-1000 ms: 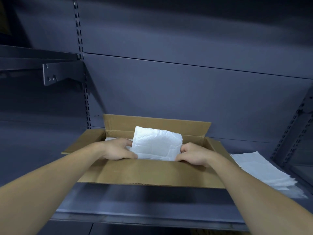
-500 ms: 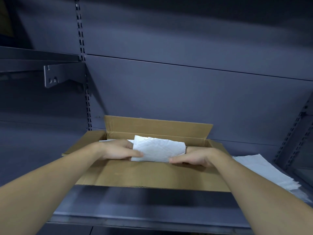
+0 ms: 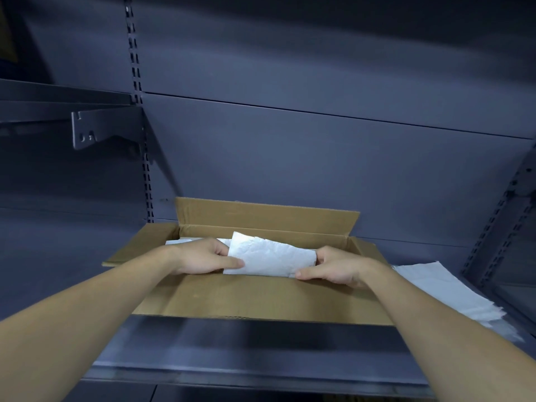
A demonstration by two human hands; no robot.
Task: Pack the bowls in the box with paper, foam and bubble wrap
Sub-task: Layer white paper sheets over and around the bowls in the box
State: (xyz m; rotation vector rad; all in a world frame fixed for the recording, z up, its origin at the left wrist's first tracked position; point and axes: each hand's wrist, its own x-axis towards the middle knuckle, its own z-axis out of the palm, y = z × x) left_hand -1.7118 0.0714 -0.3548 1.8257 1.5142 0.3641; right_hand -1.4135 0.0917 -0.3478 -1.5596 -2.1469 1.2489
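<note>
Between your left hand and right hand, each grip pinching one end, the white wrapped bundle hangs over the open box, probably to seat it level.

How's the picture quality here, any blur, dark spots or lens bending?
Head view: dim, bluish light; the white sheet between the left hand and right hand is brightest. The box casts a dark band on the shelf. The forearms look slightly soft; wide-angle bending tilts the right upright.
</note>
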